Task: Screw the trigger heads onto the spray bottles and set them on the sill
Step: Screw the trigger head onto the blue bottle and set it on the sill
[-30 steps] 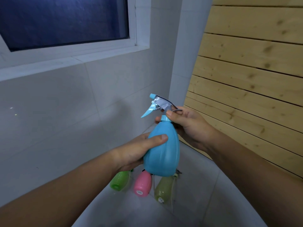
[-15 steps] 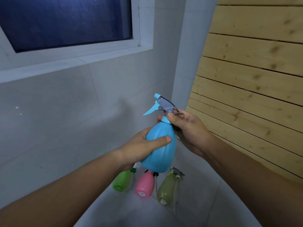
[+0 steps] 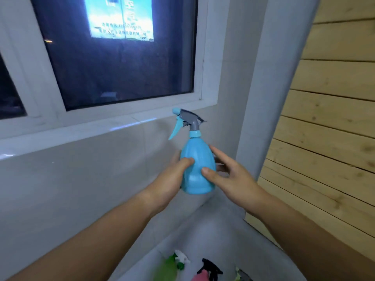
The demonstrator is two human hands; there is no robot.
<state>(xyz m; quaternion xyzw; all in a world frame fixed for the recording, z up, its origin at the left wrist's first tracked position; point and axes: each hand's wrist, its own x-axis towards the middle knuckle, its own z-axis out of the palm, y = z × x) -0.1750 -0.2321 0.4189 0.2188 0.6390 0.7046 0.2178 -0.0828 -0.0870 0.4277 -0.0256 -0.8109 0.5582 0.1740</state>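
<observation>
- Bottom edge, nearest: three more spray bottles lying on a pale surface, cut off by the frame. Green bottle (image 3: 169, 269) with a white trigger head (image 3: 182, 257); pink bottle (image 3: 200, 276) with a black trigger head (image 3: 210, 267); a yellowish bottle (image 3: 240, 276), barely visible.
- Two bare forearms reaching up from the lower corners.
- Left hand (image 3: 172, 179): wrapped round the left side of the blue spray bottle (image 3: 197, 169), thumb pressed on the front of its body, fingers hidden behind.
- Right hand (image 3: 231, 175): fingers spread loosely; thumb tip touches the bottle's right side, index finger rests along its shoulder. Whether the other fingers bear on it cannot be told.
- Blue spray bottle: upright, held in the air below the sill, in front of the tiled wall. Grey-and-blue trigger head (image 3: 187, 120) sits on its neck, nozzle and lever pointing left.
- Window sill (image 3: 81, 130): white, running left to right above the tiles.
- Window (image 3: 121, 57): white frame, dark pane, with a bright blue-and-white rectangle showing in it.
- Right side: wooden plank wall (image 3: 328, 118).
</observation>
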